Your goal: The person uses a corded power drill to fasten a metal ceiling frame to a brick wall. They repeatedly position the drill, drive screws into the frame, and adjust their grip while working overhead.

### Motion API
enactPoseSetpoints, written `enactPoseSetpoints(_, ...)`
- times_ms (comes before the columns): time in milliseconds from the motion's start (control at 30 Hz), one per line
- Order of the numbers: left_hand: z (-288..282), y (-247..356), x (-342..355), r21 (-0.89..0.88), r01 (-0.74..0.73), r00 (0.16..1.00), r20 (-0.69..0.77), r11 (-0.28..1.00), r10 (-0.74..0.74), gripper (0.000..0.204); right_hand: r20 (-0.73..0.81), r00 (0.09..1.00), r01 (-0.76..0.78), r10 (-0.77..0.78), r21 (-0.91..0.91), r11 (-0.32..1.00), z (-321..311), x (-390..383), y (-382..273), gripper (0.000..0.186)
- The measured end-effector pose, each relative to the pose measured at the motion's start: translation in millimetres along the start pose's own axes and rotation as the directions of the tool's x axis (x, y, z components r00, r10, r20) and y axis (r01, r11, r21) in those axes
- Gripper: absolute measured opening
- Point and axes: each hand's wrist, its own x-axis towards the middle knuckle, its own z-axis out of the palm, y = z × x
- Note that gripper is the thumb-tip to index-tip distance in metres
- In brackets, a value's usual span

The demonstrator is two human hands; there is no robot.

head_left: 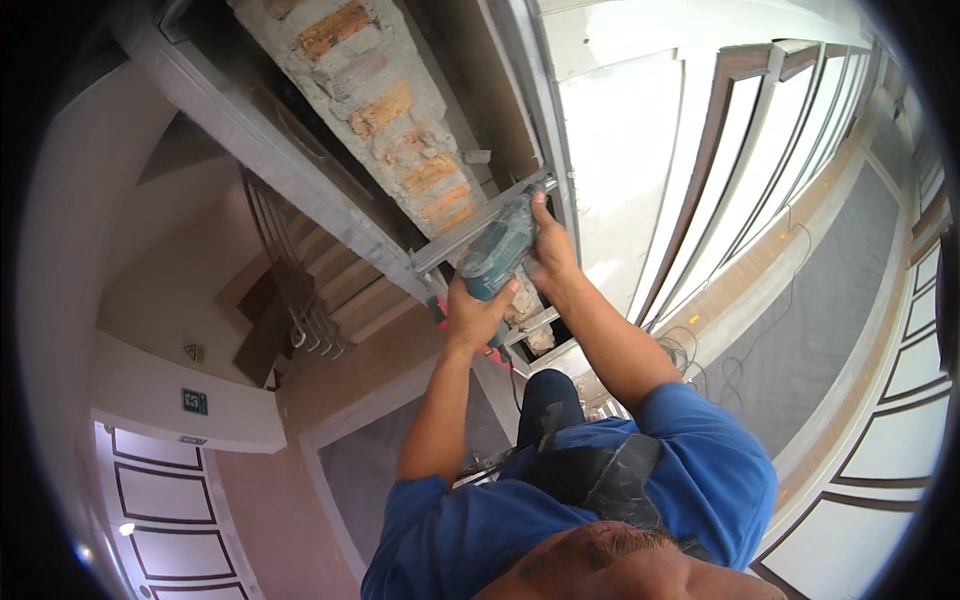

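Both my hands are raised in front of me around a dusty teal power drill (497, 250). My left hand (477, 313) is wrapped round its rear end. Farther forward, my right hand (552, 245) grips the drill's front along its right side, the thumb reaching toward the nose. The drill's nose is up against the right end of a metal cross profile (465, 232), where this meets an upright metal profile (548, 110). Dust hides the bit, so I cannot tell whether it touches the metal. A dark cord hangs below the drill.
Behind the frame runs a rough brick and mortar strip (400, 125). White panelling (620, 170) stands on the right, with loose cable (680, 360) along the floor. At the left are a stairwell with metal railings (285, 260) and a green sign (195, 401).
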Motion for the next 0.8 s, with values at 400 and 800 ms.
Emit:
enactPoseSetpoints(400,8.6,0.3,8.9,0.116,-0.196,0.977,-0.058,0.974,0.204,0.056,-0.016,0.999,0.030,-0.030,0.049,0.998,17.0,-13.6,-12.7,0.047)
enactPoseSetpoints(800,20.2,9.5,-0.9,0.218,-0.229,0.966,-0.066,0.949,0.249,0.065,-0.024,0.999,0.024,-0.023,0.067,0.997,11.2,-13.7,-14.6,0.043)
